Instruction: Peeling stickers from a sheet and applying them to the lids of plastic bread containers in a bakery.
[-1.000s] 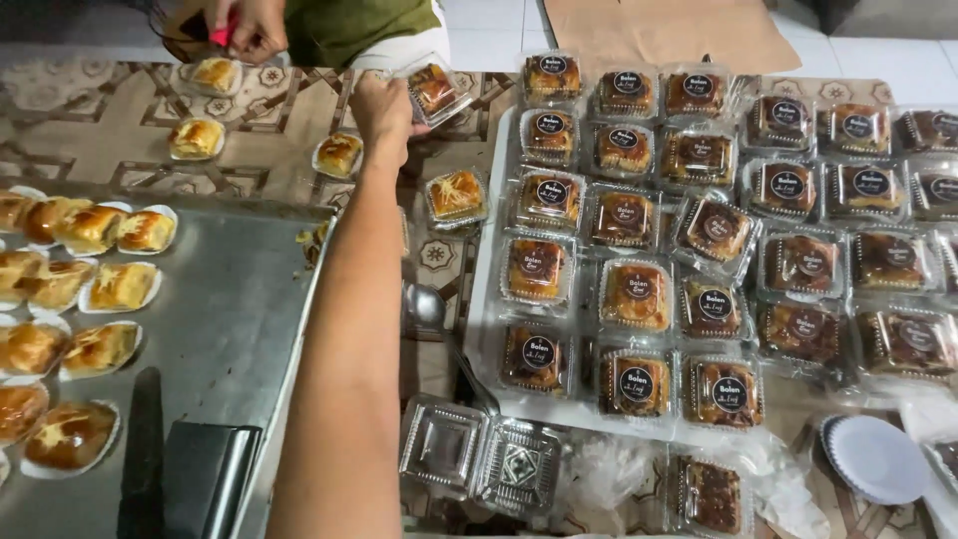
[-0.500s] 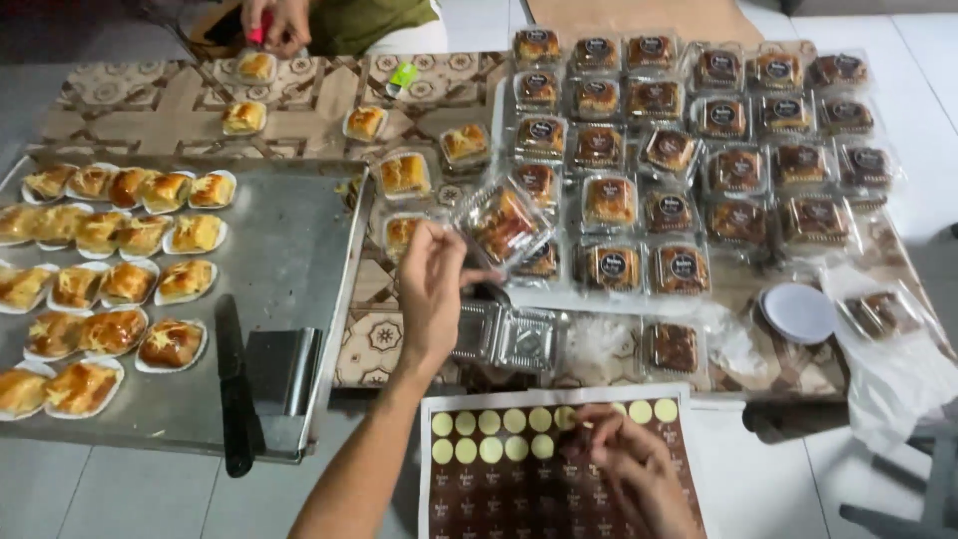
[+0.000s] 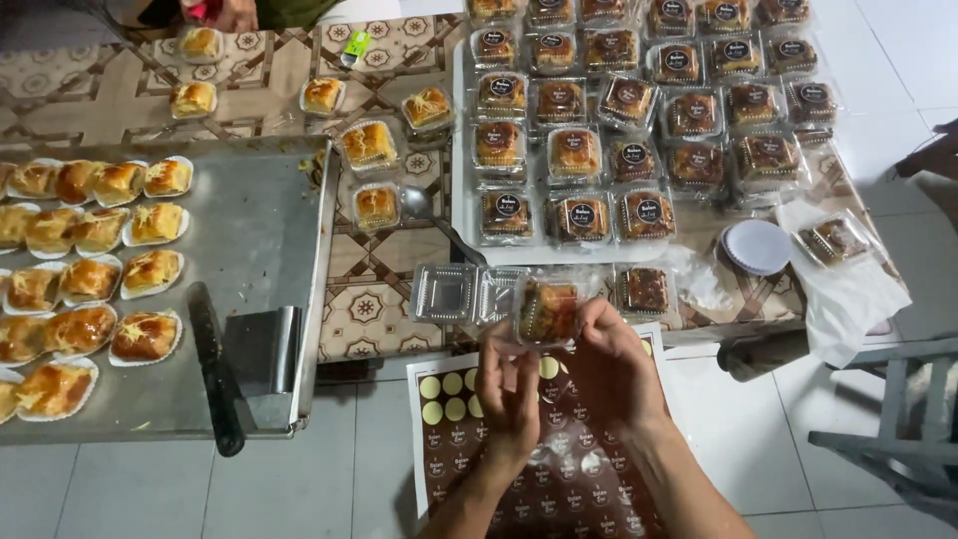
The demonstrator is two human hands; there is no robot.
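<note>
Seen from above, the left hand (image 3: 509, 384) and right hand (image 3: 611, 361) together pinch a clear plastic clamshell box (image 3: 547, 311) holding a browned pastry, raised over a brown sheet of round stickers (image 3: 529, 439). An empty open clamshell (image 3: 461, 294) lies just beside it on the patterned table (image 3: 384, 269), with rows of sealed, stickered boxes (image 3: 639, 100) beyond and a metal tray (image 3: 249, 240) of unpacked pastries (image 3: 90, 269) at left.

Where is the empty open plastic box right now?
In the head view, the empty open plastic box lies at the table's near edge, just left of the boxed pastry in the hands, right of the metal tray.
</note>
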